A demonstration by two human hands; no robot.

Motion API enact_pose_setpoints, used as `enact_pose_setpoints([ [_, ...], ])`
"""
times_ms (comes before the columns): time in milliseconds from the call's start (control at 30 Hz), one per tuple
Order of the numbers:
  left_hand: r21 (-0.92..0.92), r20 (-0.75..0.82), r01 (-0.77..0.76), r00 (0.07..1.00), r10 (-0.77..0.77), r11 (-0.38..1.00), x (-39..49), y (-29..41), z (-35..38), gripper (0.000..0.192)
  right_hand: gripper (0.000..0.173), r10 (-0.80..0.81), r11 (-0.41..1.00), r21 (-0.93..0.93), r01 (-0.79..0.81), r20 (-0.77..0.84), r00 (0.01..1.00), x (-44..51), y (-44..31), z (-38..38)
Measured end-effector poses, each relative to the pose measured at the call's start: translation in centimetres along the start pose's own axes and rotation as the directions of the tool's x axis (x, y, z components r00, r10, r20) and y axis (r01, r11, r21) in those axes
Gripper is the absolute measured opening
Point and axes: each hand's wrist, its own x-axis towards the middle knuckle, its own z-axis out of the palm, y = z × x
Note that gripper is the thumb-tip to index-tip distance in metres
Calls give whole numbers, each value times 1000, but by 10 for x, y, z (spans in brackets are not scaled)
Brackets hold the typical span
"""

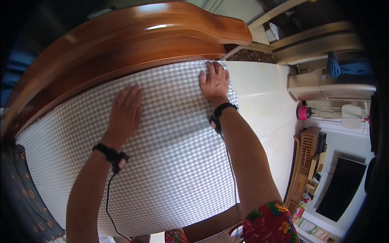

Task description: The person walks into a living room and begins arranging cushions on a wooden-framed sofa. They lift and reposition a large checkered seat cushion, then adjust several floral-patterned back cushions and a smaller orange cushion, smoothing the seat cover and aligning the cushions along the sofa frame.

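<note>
A grey-and-white checked cloth covers a wide flat seat before me, smooth over most of its surface. My left hand is over the middle-left of the cloth, palm down and fingers extended; whether it presses or hovers I cannot tell. Near the far right corner, my right hand lies on the cloth by its edge with the fingers spread. Neither hand holds anything. The cloth's right edge hangs slightly rippled beside my right wrist. Each wrist wears a black strap with a small cabled device.
A polished wooden backrest rises along the far side. Dark patterned fabric borders the left. Pale floor tiles lie to the right, with a wooden cabinet, a television and a pink-based fan beyond. Black cables trail from both wrists.
</note>
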Motion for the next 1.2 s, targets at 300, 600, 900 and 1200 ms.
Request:
enact_pose_setpoints([
  [300,-45,69,129,990,-126,991,97,39,24,57,57,83,994,70,-79,-47,995,8,8,0],
  [600,-97,142,216,969,-201,972,117,35,25,59,43,68,996,-65,-58,162,984,20,17,-11],
  [900,31,-101,99,990,-95,995,108,31,38,53,46,-71,997,-22,73,72,995,24,21,-5],
  [1200,-13,-46,-35,998,34,999,119,19,69,53,36,-280,949,183,256,121,952,40,47,0],
])
